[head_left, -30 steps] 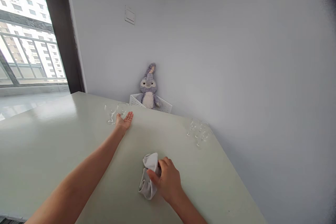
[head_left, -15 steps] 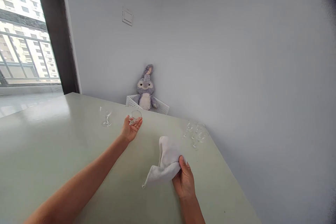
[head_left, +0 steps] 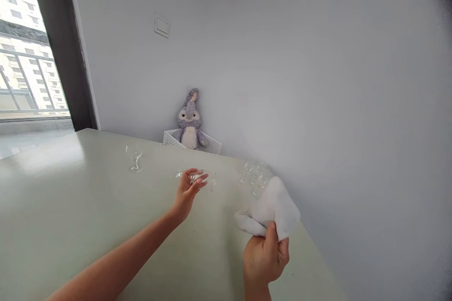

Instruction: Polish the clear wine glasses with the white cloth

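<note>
My left hand [head_left: 190,188] is closed around a clear stemmed glass [head_left: 206,177], tipped on its side above the table, its mouth toward the right. In my right hand [head_left: 266,254] a white cloth [head_left: 278,207] is pinched between thumb and fingers, its folds standing up and partly blurred. Another stemmed glass [head_left: 134,157] stands upright on the table, left of my left hand. Behind the cloth, a cluster of several clear glasses [head_left: 249,169] stands near the table's right edge, partly covered by the cloth.
The pale green table [head_left: 70,207] meets the wall at the back and right. Beyond its far edge a purple plush rabbit [head_left: 189,124] sits in a white perforated basket [head_left: 213,146]. A dark-framed opening [head_left: 56,33] is at the left.
My left hand has turned the glass from upright onto its side and brought it right and nearer. My right hand has moved right with the cloth, lifting it. The view has shifted slightly.
</note>
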`<state>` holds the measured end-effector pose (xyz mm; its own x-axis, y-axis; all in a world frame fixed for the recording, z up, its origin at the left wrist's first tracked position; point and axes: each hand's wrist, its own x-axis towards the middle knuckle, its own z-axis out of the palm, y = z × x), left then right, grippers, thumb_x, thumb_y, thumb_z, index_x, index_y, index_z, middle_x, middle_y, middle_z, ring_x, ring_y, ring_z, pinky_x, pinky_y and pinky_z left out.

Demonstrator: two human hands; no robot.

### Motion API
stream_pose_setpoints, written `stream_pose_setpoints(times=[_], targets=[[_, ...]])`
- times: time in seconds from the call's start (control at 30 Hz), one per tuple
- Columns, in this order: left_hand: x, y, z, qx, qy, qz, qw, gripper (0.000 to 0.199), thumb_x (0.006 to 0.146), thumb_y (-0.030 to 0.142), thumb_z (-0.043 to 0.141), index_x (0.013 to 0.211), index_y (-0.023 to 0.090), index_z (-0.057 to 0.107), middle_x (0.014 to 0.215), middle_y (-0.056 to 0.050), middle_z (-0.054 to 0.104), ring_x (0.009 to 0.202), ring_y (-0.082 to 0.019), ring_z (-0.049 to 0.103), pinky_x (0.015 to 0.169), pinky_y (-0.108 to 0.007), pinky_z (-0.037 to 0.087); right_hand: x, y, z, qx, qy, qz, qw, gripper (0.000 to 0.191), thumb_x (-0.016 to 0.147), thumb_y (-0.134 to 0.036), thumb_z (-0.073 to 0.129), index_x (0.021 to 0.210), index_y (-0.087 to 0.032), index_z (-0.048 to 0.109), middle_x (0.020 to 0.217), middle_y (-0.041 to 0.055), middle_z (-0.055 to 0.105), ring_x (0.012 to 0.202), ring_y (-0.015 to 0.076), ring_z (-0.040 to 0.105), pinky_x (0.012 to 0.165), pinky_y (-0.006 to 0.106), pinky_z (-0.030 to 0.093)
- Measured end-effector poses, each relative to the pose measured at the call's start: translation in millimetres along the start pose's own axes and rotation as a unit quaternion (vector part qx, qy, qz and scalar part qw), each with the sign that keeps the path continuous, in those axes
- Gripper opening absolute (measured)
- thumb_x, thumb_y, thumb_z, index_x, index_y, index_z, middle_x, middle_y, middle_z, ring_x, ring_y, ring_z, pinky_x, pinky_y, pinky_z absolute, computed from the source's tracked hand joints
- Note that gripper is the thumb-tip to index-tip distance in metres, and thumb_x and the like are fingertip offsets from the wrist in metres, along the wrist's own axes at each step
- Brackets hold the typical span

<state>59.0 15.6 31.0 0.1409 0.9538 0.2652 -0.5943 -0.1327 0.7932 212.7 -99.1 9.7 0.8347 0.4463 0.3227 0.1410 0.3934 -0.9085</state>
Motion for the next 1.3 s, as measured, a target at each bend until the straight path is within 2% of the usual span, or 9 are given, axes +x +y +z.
stream_pose_setpoints(times=[0.1,0.3,0.47,0.6,0.8,0.93,1.03,1.2,1.3], targets=[[-8.1,3.0,11.5,-0.001,-0.032,0.035,0.999,0.035,0.072,0.031,0.063,0.101,0.023,0.046,0.11,-0.005,0.053,0.11,-0.024,0.049,0.093,-0.042,0.038,-13.4,-9.8,25.1,-0.081,-0.001,-0.067,0.994,0.029,0.083,-0.039,0.046,0.097,-0.015,0.056,0.085,0.0105,0.059,0.085,0.0231,0.055,0.07,0.034,0.045],[-17.4,16.1,18.7,-0.007,-0.053,0.056,0.997,0.031,0.073,0.028,0.06,0.102,0.024,0.049,0.117,-0.006,0.049,0.117,-0.025,0.041,0.097,-0.04,0.033,-22.0,-34.3,57.9,-0.143,-0.367,-0.117,0.912,0.022,0.085,-0.032,0.041,0.095,-0.018,0.055,0.088,0.0077,0.052,0.08,0.019,0.049,0.067,0.032,0.043],[-18.0,23.4,2.2,0.034,-0.149,-0.043,0.987,0.034,0.077,0.034,0.056,0.107,0.023,0.046,0.105,-0.007,0.054,0.101,-0.024,0.052,0.082,-0.037,0.042,-11.3,-40.8,44.3,-0.003,-0.564,0.079,0.822,0.036,0.084,-0.032,0.044,0.118,-0.021,0.043,0.084,0.0031,0.054,0.076,0.0163,0.053,0.063,0.029,0.046],[-21.5,23.4,-2.6,0.102,-0.225,-0.073,0.966,0.034,0.079,0.036,0.052,0.109,0.02,0.047,0.1,-0.007,0.056,0.09,-0.021,0.053,0.077,-0.034,0.041,-17.0,-34.5,44.7,0.166,-0.606,0.237,0.741,0.049,0.076,-0.033,0.056,0.12,-0.023,0.038,0.096,0.0054,0.054,0.078,0.0183,0.059,0.05,0.026,0.047],[-14.6,25.3,-1.1,0.165,-0.291,-0.091,0.938,0.041,0.079,0.032,0.053,0.118,0.022,0.045,0.097,-0.007,0.058,0.09,-0.019,0.052,0.075,-0.031,0.041,-23.4,-20.5,48.3,0.261,-0.381,0.361,0.81,0.021,0.077,-0.033,0.058,0.087,-0.015,0.055,0.055,-0.0018,0.055,0.044,0.0104,0.056,0.036,0.017,0.041],[-8.2,31.5,-1.1,0.167,-0.306,-0.04,0.936,0.037,0.081,0.031,0.05,0.117,0.024,0.052,0.127,-0.009,0.044,0.119,-0.024,0.034,0.091,-0.034,0.034,-20.8,-20.9,42.5,0.323,-0.321,0.43,0.78,0.022,0.074,-0.033,0.062,0.065,-0.016,0.052,0.039,-0.0075,0.044,0.032,0.0044,0.042,0.031,0.012,0.032],[-9.2,33.5,2.4,0.155,-0.299,-0.066,0.939,0.034,0.08,0.034,0.052,0.111,0.021,0.058,0.122,-0.01,0.05,0.109,-0.024,0.045,0.089,-0.036,0.036,-27.9,-23.3,40.3,0.221,-0.382,0.343,0.829,0.029,0.08,-0.043,0.051,0.071,-0.016,0.055,0.043,-0.0028,0.052,0.035,0.0085,0.047,0.034,0.018,0.037],[-14.8,34.7,9.7,0.17,-0.193,-0.196,0.946,0.045,0.079,0.046,0.048,0.115,0.02,0.054,0.083,-0.005,0.064,0.072,-0.017,0.058,0.067,-0.032,0.047,-27.3,-18.1,39.7,-0.074,-0.449,-0.013,0.89,0.033,0.073,-0.046,0.057,0.088,-0.017,0.064,0.083,0.0109,0.066,0.078,0.0232,0.061,0.065,0.033,0.047],[-17.0,38.8,7.7,0.225,-0.186,-0.183,0.939,0.044,0.08,0.046,0.046,0.113,0.019,0.056,0.078,-0.004,0.064,0.078,-0.019,0.059,0.073,-0.035,0.047,-15.8,-17.3,39.1,-0.058,-0.476,0.029,0.877,0.035,0.075,-0.049,0.053,0.077,-0.017,0.065,0.068,0.008,0.066,0.066,0.0213,0.062,0.061,0.032,0.047]])
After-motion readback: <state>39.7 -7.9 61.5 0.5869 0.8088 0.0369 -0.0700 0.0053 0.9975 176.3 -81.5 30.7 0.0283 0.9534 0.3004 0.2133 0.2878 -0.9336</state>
